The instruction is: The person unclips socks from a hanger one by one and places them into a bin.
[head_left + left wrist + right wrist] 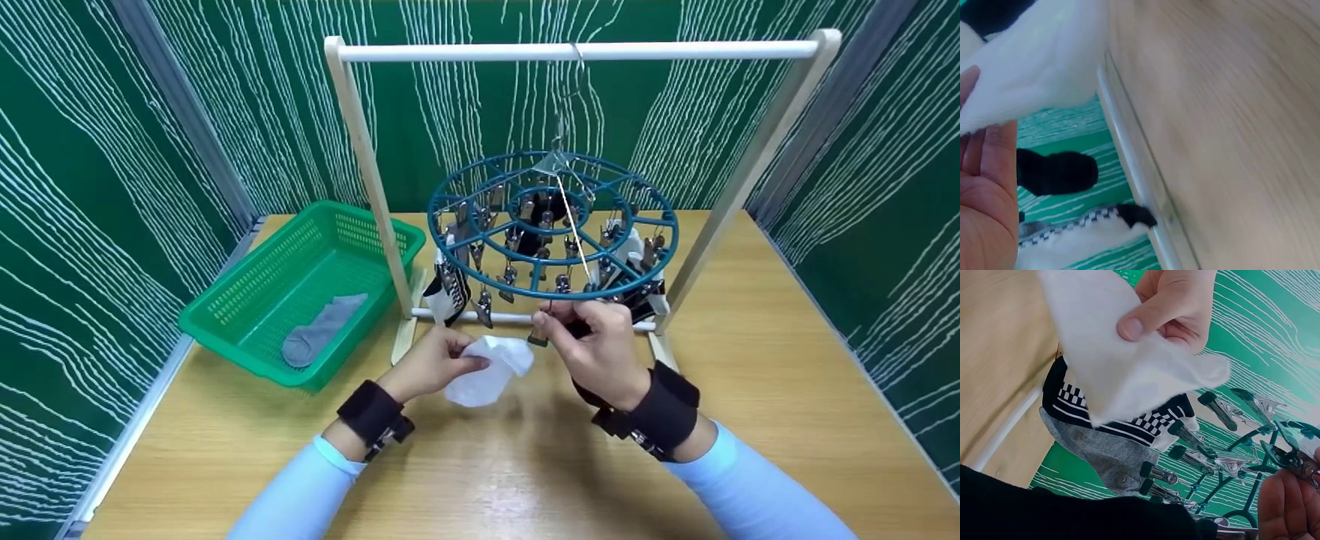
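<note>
Across the lower half of the head view stretched the wooden table (787,390), and on it, spanning the upper middle, stood the white drying rack (577,51) with its bar near the top edge. Left of centre sat the green basket (247,300) with a grey sock (322,330) lying inside. From the bar hung the round teal clip hanger (551,225), at centre, with black-and-white socks (450,292) clipped along its left and right edges. Just below the hanger, at centre frame, the left hand (431,364) pinched the white sock (491,367) between thumb and fingers, holding it above the tabletop. Beside it to the right, the right hand (596,349) had its fingers curled, squeezing a metal clip (538,335) that hung from the hanger's near rim, touching the sock's upper edge.
</note>
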Demonstrator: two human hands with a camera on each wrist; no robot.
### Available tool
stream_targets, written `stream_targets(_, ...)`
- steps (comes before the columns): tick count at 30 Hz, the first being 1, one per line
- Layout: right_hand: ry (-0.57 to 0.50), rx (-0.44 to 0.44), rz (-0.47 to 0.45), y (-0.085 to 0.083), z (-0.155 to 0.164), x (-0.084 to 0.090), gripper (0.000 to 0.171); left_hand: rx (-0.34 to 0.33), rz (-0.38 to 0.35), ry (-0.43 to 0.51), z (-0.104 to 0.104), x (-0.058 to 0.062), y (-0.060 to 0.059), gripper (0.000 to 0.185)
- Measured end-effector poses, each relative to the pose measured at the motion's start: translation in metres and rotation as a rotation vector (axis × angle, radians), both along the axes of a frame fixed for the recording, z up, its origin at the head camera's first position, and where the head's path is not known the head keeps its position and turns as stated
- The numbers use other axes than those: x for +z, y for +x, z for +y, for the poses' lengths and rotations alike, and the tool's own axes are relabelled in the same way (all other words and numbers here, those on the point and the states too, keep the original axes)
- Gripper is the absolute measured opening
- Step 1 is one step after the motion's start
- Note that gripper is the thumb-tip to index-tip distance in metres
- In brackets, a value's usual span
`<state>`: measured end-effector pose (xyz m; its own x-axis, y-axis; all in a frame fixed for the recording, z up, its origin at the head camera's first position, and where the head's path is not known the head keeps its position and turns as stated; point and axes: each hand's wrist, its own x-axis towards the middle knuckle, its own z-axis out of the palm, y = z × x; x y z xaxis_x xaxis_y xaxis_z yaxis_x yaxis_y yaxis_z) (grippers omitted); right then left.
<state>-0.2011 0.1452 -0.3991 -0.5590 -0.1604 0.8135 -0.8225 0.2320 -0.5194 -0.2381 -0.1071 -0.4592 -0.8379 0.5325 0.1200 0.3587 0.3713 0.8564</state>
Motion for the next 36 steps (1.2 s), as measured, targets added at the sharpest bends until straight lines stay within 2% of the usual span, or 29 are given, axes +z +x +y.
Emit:
stream_targets(7,0.023,-0.001,0.003,0.001,0.002,0.002,0.015,0.085,0.110,-0.051,-0.017,0.012,0.004,0.010)
stream_targets(12,0.039,-0.008,-0.007,0.001,0.004,0.003,0.016,0.117,0.200,-0.110,-0.028,0.024,0.009,0.022)
stream_targets(15,0.041,0.000,-0.018,0.000,0.004,0.002,0.015,0.130,0.231,-0.144,-0.035,0.034,0.012,0.022)
stream_targets(19,0.032,0.020,-0.027,0.000,0.005,0.000,0.017,0.145,0.219,-0.157,-0.048,0.049,0.015,0.007)
stream_targets(21,0.021,0.028,-0.029,0.000,0.005,0.000,0.018,0.171,0.192,-0.158,-0.056,0.058,0.017,0.010)
stream_targets(26,0.009,0.028,-0.037,0.001,0.005,0.000,0.017,0.284,0.129,-0.179,-0.083,0.082,0.016,0.027)
stream_targets(32,0.015,0.020,-0.051,0.002,0.006,0.000,0.016,0.388,0.165,-0.233,-0.119,0.111,0.005,0.036)
stream_targets(34,0.018,0.023,-0.053,0.002,0.007,0.000,0.016,0.417,0.189,-0.264,-0.131,0.117,-0.001,0.036)
stream_targets(36,0.015,0.025,-0.051,0.002,0.007,0.000,0.015,0.441,0.179,-0.283,-0.141,0.122,-0.007,0.036)
